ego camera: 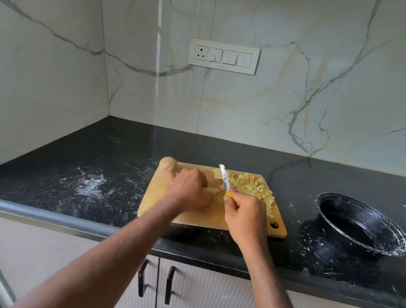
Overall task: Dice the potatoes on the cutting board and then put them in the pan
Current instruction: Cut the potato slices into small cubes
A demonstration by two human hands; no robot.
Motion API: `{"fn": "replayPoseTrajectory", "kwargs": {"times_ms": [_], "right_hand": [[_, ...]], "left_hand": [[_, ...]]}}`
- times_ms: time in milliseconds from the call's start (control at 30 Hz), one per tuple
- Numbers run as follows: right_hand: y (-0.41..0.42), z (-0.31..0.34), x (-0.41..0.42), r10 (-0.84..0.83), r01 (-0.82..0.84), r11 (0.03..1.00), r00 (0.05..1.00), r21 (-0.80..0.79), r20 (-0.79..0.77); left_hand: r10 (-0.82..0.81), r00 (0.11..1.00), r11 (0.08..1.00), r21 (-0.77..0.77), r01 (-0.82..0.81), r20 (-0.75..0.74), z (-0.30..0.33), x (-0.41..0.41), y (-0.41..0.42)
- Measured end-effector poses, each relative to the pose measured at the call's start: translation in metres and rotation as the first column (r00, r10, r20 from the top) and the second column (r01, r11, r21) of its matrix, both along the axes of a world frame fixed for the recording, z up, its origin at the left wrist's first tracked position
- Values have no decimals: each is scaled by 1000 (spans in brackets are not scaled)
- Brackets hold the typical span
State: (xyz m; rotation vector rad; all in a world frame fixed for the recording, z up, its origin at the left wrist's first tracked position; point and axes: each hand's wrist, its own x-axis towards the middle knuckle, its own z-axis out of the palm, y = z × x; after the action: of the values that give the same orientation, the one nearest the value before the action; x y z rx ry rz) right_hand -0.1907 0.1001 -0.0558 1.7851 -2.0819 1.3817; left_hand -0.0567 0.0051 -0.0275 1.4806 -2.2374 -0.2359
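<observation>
A wooden cutting board (190, 217) lies on the black counter. My left hand (189, 188) curls over a partly cut piece of potato (212, 190) in the board's middle, holding it down. My right hand (247, 215) grips the yellow handle of a small knife (225, 178), blade pointing away and lying beside the piece. A heap of diced potato (253, 186) covers the board's far right part, with a larger slice (218, 173) behind the blade. A whole unpeeled potato (168, 164) sits at the board's far left corner. The black pan (362, 224) stands to the right, tilted, with nothing visible inside.
The black counter (83, 166) has white powdery smears left of the board and around the pan. Marble walls close the back and left, with a switch panel (223, 56) on the back wall. Cabinet doors with black handles (156, 279) lie below the counter's front edge.
</observation>
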Motion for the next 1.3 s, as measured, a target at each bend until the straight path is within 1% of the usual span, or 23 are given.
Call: {"fn": "replayPoseTrajectory", "kwargs": {"times_ms": [67, 100, 133, 200, 233, 267, 333, 400, 467, 533, 633, 767, 967, 1067, 1167, 1233, 1300], "right_hand": [[-2, -3, -3, 19, -19, 1000, 999, -13, 46], [-3, -5, -5, 21, -20, 1000, 998, -15, 57], [-4, -7, -6, 16, -16, 1000, 998, -13, 62], [-6, -7, -6, 21, -21, 1000, 998, 8, 62], [-6, -6, -7, 36, -38, 999, 997, 28, 71], [-6, -4, -7, 51, -55, 997, 996, 53, 75], [-4, 1, -6, 62, -64, 991, 998, 117, 19], [-1, 3, -6, 53, -40, 986, 996, 164, -77], [3, 7, -4, 33, 5, 976, 985, 216, -171], [6, 8, 1, 39, 14, 970, 977, 243, -211], [6, 12, 8, 57, 3, 970, 969, 244, -239], [6, 13, 14, 55, 11, 968, 965, 251, -255], [5, 15, 11, 71, -1, 959, 969, 282, -237], [3, 15, 10, 37, 19, 970, 974, 244, -224], [4, 16, 18, 53, -12, 982, 974, 186, -221], [4, 18, 23, 54, -9, 984, 968, 179, -245], [3, 18, 27, 39, 25, 978, 954, 208, -297]], "left_hand": [[-135, 991, 990, 43, 133, 28, 9, 13, -10], [-171, 985, 983, 64, 170, 20, 8, 19, -13], [-187, 982, 980, 72, 188, -19, 5, 25, -15], [-163, 974, 985, 31, 170, -156, -8, 34, -17], [-146, 968, 989, 1, 149, -206, -13, 37, -16], [-137, 965, 991, -25, 134, -226, -16, 38, -15], [-134, 970, 990, -64, 124, -202, -16, 37, -14], [-139, 973, 989, -67, 129, -182, -14, 36, -13], [-143, 970, 989, -62, 133, -199, -15, 35, -13], [-133, 969, 990, -65, 122, -209, -17, 35, -14], [-130, 975, 990, -81, 117, -182, -17, 35, -14], [-129, 972, 991, -68, 118, -197, -18, 35, -15], [-130, 980, 988, -99, 116, -150, -16, 34, -14], [-133, 980, 988, -95, 120, -148, -16, 35, -14], [-146, 980, 987, -86, 135, -135, -18, 35, -18], [-139, 980, 987, -95, 126, -144, -19, 34, -19], [-124, 982, 988, -109, 109, -146, -19, 34, -18]]}}
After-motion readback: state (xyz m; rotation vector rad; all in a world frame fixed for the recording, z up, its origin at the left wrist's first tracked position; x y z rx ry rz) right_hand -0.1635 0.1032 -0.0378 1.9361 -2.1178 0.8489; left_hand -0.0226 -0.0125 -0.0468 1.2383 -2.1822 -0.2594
